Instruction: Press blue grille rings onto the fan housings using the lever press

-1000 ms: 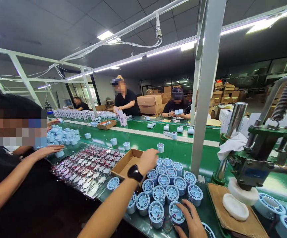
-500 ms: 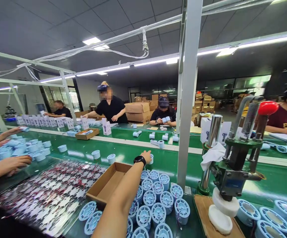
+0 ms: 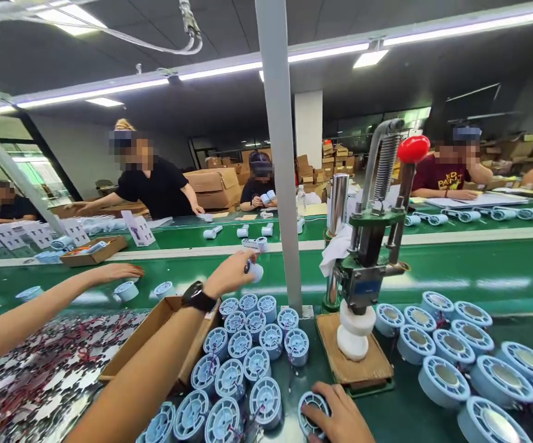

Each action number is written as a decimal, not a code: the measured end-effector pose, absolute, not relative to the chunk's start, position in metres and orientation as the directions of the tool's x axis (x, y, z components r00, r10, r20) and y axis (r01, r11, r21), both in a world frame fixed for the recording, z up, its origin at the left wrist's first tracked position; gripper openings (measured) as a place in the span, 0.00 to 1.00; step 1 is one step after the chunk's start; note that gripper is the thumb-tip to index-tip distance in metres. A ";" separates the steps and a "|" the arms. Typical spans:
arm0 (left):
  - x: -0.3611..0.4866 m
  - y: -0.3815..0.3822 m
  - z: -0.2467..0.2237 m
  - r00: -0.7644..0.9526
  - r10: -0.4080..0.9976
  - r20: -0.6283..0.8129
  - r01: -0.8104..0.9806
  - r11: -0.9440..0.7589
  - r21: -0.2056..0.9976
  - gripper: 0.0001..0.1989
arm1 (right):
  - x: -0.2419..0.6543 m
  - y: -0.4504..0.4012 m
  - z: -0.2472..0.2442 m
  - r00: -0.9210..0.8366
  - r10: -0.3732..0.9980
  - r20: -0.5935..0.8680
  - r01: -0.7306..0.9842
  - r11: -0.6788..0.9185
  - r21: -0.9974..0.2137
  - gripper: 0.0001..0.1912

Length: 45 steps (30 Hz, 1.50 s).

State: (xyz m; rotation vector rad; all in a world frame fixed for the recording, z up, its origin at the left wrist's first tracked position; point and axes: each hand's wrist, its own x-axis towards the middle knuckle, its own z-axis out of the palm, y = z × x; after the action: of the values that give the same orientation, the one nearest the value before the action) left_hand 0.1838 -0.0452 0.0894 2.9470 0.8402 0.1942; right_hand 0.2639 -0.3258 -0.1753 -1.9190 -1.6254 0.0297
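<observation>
My left hand [image 3: 229,274], with a dark watch on its wrist, reaches out over the green belt. Its fingers close around a light blue round housing [image 3: 257,272]. Low in the view, my right hand [image 3: 340,418] grips another round blue housing [image 3: 311,413], fingers over its spoked face. Between my arms stand several such housings [image 3: 256,363] in close rows, spoked faces up, some with thin wires. A hand press [image 3: 363,286] with a red knob and white round pads rises beyond my right hand, over a brown board [image 3: 356,363].
To the right sit several blue housings with metallic discs [image 3: 446,372]. A cardboard tray [image 3: 132,344] and a sheet of wired parts [image 3: 45,363] lie left. A co-worker's hand [image 3: 118,272] reaches over the belt. A grey post [image 3: 278,154] stands ahead; people sit or stand across.
The view has swung right. My left hand now has a housing off the belt, and my right hand has come into view on another. The co-worker's arm has stretched over the belt.
</observation>
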 end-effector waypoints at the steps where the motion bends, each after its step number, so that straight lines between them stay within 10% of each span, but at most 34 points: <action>1: 0.175 -0.067 0.096 0.880 0.467 0.089 0.458 -0.883 0.105 0.15 | 0.265 -0.328 -0.175 0.219 0.909 0.355 0.886 -0.033 -0.462 0.20; 9: 0.154 -0.229 0.030 0.973 -0.108 -0.205 -0.082 -0.987 0.135 0.19 | 0.291 -0.380 -0.178 0.250 0.924 0.290 0.874 -0.086 -0.479 0.19; 18: 0.153 -0.235 -0.032 0.999 -0.035 -0.027 -0.016 -0.855 0.518 0.45 | 0.304 -0.420 -0.153 0.486 0.850 0.201 0.755 -0.293 -0.586 0.27; 26: 0.151 -0.271 -0.101 0.716 0.695 0.067 0.418 -0.503 0.757 0.34 | 0.329 -0.435 -0.146 0.524 0.831 0.187 0.784 -0.385 -0.487 0.23; 39: 0.148 -0.276 -0.117 0.723 0.690 -0.033 0.380 -0.359 0.852 0.41 | 0.319 -0.436 -0.169 0.554 0.682 0.478 0.833 -0.448 -0.326 0.14; 45: 0.150 -0.280 -0.132 0.738 0.674 0.017 0.353 -0.407 0.843 0.44 | 0.309 -0.416 -0.119 0.357 0.785 0.506 0.825 -0.012 -0.564 0.27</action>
State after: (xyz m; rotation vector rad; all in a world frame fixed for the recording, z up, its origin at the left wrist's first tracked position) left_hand 0.1505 -0.2798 -0.1317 2.0296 0.7769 0.4479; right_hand 0.3095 -0.4159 -0.1188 -1.7850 -1.4224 -0.0606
